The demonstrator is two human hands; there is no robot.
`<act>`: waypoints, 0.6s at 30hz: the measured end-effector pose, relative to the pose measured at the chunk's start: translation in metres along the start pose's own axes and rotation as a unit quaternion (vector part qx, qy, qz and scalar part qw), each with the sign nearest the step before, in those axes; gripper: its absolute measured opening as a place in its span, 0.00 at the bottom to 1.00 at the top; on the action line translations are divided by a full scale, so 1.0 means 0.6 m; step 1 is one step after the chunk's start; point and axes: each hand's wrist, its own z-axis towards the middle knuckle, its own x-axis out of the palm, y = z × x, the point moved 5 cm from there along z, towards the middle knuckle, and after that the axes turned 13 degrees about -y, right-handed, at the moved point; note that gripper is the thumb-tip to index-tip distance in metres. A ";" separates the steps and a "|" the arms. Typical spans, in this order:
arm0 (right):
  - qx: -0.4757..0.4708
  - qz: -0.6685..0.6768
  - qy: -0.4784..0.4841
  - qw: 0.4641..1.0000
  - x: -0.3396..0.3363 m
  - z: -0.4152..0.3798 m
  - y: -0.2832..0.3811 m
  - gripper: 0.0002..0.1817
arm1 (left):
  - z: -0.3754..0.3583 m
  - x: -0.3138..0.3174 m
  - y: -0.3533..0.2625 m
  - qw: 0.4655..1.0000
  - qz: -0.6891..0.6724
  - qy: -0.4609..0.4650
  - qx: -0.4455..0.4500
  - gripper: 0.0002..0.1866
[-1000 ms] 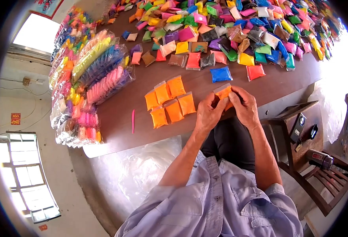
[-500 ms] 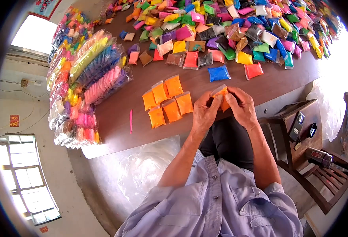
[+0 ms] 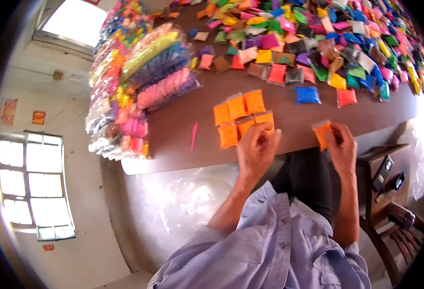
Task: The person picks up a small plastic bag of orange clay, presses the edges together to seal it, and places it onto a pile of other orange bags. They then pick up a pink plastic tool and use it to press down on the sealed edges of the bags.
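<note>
My right hand (image 3: 343,149) pinches an orange clay packet (image 3: 321,136) by its side, just above the table's front edge. My left hand (image 3: 256,153) has loosely curled fingers, a gap between thumb and fingers, and nothing visible in it. It overlaps the lower right of a group of orange packets (image 3: 236,107) laid in two rows. Left of that group lies a thin pink stick (image 3: 193,137). Behind the right hand, a blue packet (image 3: 307,95) and a red packet (image 3: 346,97) rest apart from the big pile.
A large heap of colourful packets (image 3: 289,29) covers the back of the brown table (image 3: 173,120). Bundled bags of packets (image 3: 161,72) are stacked along its left side. To the right stands a wooden chair (image 3: 390,241) beside a wooden stand (image 3: 397,185) holding small dark objects.
My hands have separated; the left has let go of the orange packet and moved toward the laid-out group, while the right keeps hold. The camera view has shifted.
</note>
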 end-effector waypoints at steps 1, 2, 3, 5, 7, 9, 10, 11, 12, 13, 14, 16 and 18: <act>-0.003 -0.005 0.005 1.000 -0.007 -0.001 0.000 0.10 | 0.014 -0.037 0.004 0.998 0.039 -0.039 0.024 0.10; 0.010 0.002 0.003 1.000 -0.013 -0.003 -0.003 0.10 | 0.031 -0.075 0.010 0.993 0.072 -0.086 0.036 0.09; 0.008 -0.010 -0.002 1.000 -0.020 -0.003 -0.006 0.11 | 0.049 -0.114 0.020 0.985 0.102 -0.131 0.048 0.08; 0.007 -0.021 -0.006 1.000 -0.027 -0.007 -0.020 0.12 | 0.081 -0.198 0.080 0.954 0.234 -0.167 0.089 0.10; 0.015 -0.006 -0.034 0.999 -0.034 -0.011 -0.034 0.13 | 0.102 -0.262 0.123 0.924 0.312 -0.192 0.108 0.12; 0.013 -0.019 -0.059 0.998 -0.035 -0.021 -0.030 0.14 | 0.108 -0.297 0.145 0.906 0.370 -0.182 0.094 0.13; 0.009 -0.032 -0.082 0.996 -0.037 -0.026 -0.029 0.14 | 0.108 -0.311 0.157 0.885 0.425 -0.174 0.079 0.13; 0.013 -0.032 -0.080 0.996 -0.038 -0.029 -0.031 0.14 | 0.108 -0.317 0.164 0.872 0.454 -0.153 0.095 0.14; 0.010 -0.037 -0.091 0.995 -0.039 -0.031 -0.032 0.16 | 0.107 -0.325 0.172 0.871 0.457 -0.152 0.094 0.14; 0.006 -0.042 -0.103 0.994 -0.041 -0.033 -0.033 0.17 | 0.107 -0.329 0.183 0.875 0.459 -0.128 0.085 0.13; 0.009 -0.043 -0.103 0.994 -0.043 -0.034 -0.037 0.17 | 0.109 -0.328 0.187 0.879 0.460 -0.104 0.076 0.13; 0.010 -0.055 -0.111 0.992 -0.050 -0.036 -0.048 0.18 | 0.112 -0.333 0.195 0.890 0.447 -0.086 0.027 0.10; 0.003 -0.043 -0.128 0.991 -0.052 -0.038 -0.065 0.18 | 0.114 -0.335 0.206 0.899 0.432 -0.070 -0.020 0.08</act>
